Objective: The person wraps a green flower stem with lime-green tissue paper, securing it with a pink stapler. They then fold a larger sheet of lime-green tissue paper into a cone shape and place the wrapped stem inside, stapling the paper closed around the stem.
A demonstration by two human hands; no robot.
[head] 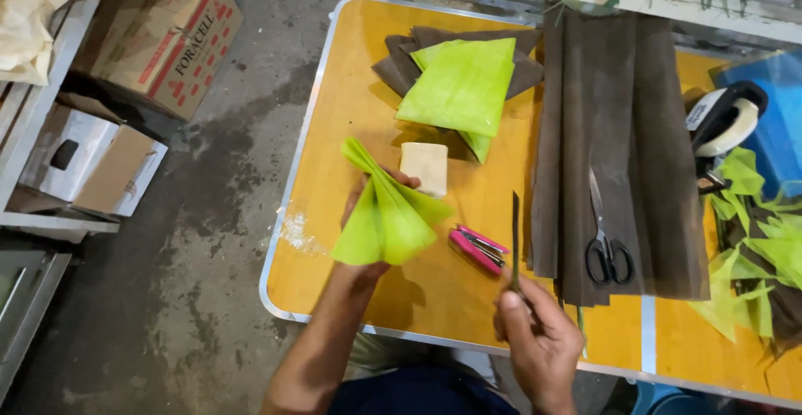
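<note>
Pinching a thin dark green stick point(515, 240) upright between thumb and fingers, the right hand point(539, 336) sits closest to the camera at the near edge of the worktop point(334, 131), a smooth yellow-orange board with a pale metal rim. The left hand point(368, 215) is clamped on a fan of lime-green sheets point(386, 215), thin and papery, gathered to a point at the top and spreading wide toward the wrist; it is held just above the worktop's near left part. Between the two hands lies a pink stapler point(476, 249), glossy plastic with a metal strip, angled on the board. Just beyond the fan rests a small cream block point(425, 167), roughly square with soft corners. To the right, black-handled scissors point(606, 240) with steel blades lie on a long stack of brown sheets point(618, 148), matte and creased lengthwise. Farther back, a folded lime-green cone point(464, 89) sits on top of folded brown pieces point(401, 64). At the right edge are crumpled green and brown scraps point(764, 248) and a tape dispenser point(725, 118) with a white roll. Cardboard boxes point(163, 35) stand on the stained concrete floor point(209, 240) to the left.
</note>
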